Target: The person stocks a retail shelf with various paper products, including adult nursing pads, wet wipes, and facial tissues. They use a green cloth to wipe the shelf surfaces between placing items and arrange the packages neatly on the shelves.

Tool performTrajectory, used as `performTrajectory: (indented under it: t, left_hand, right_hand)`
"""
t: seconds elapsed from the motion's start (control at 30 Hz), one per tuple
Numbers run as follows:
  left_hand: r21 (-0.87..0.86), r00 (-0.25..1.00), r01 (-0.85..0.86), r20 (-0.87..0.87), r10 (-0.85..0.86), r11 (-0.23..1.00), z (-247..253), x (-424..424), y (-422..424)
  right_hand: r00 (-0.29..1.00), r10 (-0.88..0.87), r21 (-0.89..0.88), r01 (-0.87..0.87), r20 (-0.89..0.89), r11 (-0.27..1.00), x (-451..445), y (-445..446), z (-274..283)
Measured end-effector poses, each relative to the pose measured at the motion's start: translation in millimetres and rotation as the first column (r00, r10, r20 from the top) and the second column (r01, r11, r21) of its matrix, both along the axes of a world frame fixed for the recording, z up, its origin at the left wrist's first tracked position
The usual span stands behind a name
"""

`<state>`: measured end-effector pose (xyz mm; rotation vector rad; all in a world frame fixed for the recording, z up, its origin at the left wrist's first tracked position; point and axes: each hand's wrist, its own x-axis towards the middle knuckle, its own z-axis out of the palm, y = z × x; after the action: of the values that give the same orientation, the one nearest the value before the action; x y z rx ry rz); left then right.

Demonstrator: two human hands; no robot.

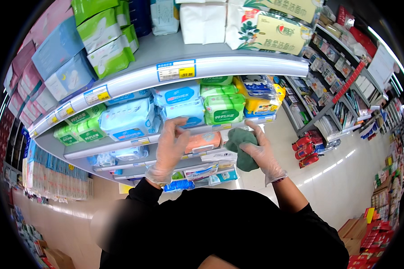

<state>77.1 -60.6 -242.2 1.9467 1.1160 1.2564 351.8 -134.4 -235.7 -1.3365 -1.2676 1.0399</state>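
Note:
My right hand (pixel 261 148), in a clear plastic glove, grips a bunched dark green cloth (pixel 244 148) in front of the shelf's right end. Also gloved, my left hand (pixel 171 144) is raised with its fingers apart and nothing in it. Behind it stand light blue wet wipe packs (pixel 181 112) on the second shelf (pixel 144 140). A green wipe pack (pixel 224 109) sits beyond the space between my hands, with yellow packs (pixel 264 101) to its right. Lower down lies an orange pack (pixel 202 141), partly hidden by my left hand.
The upper shelf's white price rail (pixel 235 64) juts out above my hands and holds face towel packs (pixel 272 30) and green packs (pixel 104 40). Across the tiled aisle (pixel 289 154) stands another rack (pixel 343 94), with red packages (pixel 306 151) at its foot. Cartons (pixel 353 232) lie at lower right.

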Motion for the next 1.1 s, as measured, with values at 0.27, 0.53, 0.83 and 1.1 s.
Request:
performTrajectory:
  t: [0.27,0.53,0.83,1.1]
  left_hand:
    - [0.575,0.856,0.324,-0.517,0.027,0.752,67.5,124.4,43.8]
    - [0.27,0.629,0.502,-0.766,-0.132,0.822,76.7,200.2,109.1]
    - [0.209,0.62,0.47,-0.77,-0.153,0.857,78.6,205.4,126.2]
    - [0.655,0.768,0.383,-0.618,0.17,0.652,68.3,179.8,122.2]
  right_hand:
    - [0.992,-0.123,0.052,0.124,-0.024,0.991,30.1,-6.1,-1.3]
    - [0.978,-0.196,0.047,0.199,-0.069,0.979,37.8,-29.4,-29.1]
    - [0.961,-0.234,-0.029,0.233,-0.146,0.972,47.7,-34.5,-34.5]
    - [0.97,-0.206,0.02,0.211,-0.132,0.977,43.4,-20.5,-29.6]
